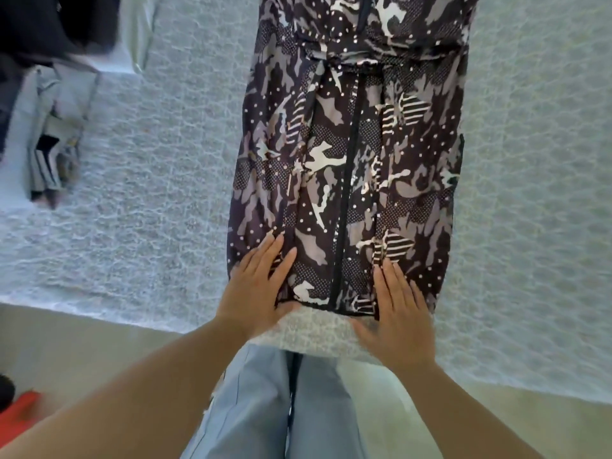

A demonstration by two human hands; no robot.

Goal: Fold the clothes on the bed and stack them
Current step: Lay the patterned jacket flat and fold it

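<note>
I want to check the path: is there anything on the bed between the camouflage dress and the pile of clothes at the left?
Nothing visible: only bare bedcover lies between the dress and the pile.

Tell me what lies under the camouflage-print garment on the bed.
The camouflage-print garment lies flat on the pale textured bedspread, which shows all around it. Both hands, left and right, press its near hem. Anything beneath the fabric is covered.

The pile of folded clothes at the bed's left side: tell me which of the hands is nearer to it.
Left. The left hand presses the camouflage garment's near-left corner, toward the pile of folded clothes; the right hand rests farther away.
</note>
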